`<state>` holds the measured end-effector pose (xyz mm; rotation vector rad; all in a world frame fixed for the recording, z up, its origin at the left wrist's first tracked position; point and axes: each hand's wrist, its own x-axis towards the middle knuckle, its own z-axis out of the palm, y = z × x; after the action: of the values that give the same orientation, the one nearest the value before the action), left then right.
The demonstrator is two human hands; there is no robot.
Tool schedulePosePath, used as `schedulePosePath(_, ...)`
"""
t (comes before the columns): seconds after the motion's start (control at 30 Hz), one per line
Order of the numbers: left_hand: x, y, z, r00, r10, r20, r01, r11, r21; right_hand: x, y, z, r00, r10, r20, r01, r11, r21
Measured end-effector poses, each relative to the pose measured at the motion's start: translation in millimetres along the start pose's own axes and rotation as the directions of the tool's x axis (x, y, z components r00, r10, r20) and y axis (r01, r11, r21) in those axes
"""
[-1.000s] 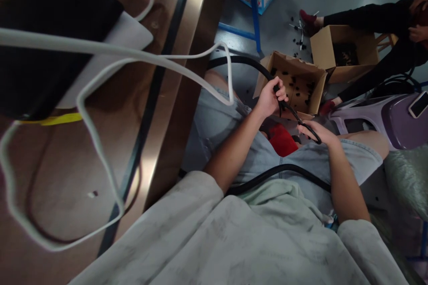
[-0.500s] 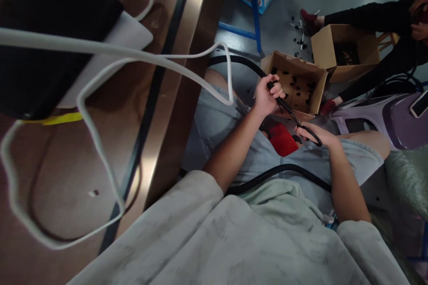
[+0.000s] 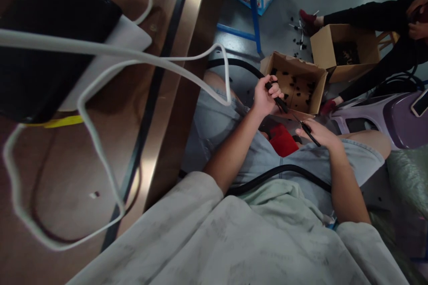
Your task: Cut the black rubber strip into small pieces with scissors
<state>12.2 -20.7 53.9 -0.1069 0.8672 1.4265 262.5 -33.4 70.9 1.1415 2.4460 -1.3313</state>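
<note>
My left hand [image 3: 266, 95] is closed around the end of a thick black cable [image 3: 241, 63], with a short dark end sticking out below the fingers. To its right, my right hand [image 3: 316, 132] grips a slim black-handled tool [image 3: 310, 132]; a thin tip points toward the cable end. Whether the tip touches the cable is too small to tell. Both hands are above my lap, just in front of an open cardboard box [image 3: 317, 98] holding small black pieces. Another stretch of black cable [image 3: 284, 168] crosses my lap.
A brown table [image 3: 160, 142] at the left bears a black device [image 3: 60, 31] and white cables. A second box [image 3: 324, 46] stands beside another person's legs. A purple stool [image 3: 404, 120] with a phone is at the right. A red object [image 3: 283, 141] shows between my knees.
The tool in my right hand has changed angle, and its handles look closer together. The dark pieces between my hands look more separated. My left hand has barely moved.
</note>
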Motion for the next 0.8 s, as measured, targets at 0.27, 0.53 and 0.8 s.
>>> schedulePosePath(0.27,-4.0,-4.5,5.1,1.0,-0.002,0.025,0.002,1.0,-0.021,9.5,8.2,7.8,0.999,0.007,-0.042,-0.01,0.997,-0.079)
schedulePosePath(0.53,-5.9,-8.9,6.0,0.999,0.0,0.051,0.002,0.999,-0.04,12.3,5.4,6.1,0.994,-0.044,-0.099,0.041,0.998,-0.037)
schedulePosePath(0.8,-3.6,-11.6,4.8,1.0,-0.023,0.02,0.023,1.0,-0.008,14.1,4.3,6.8,0.991,-0.042,-0.126,0.042,0.999,-0.003)
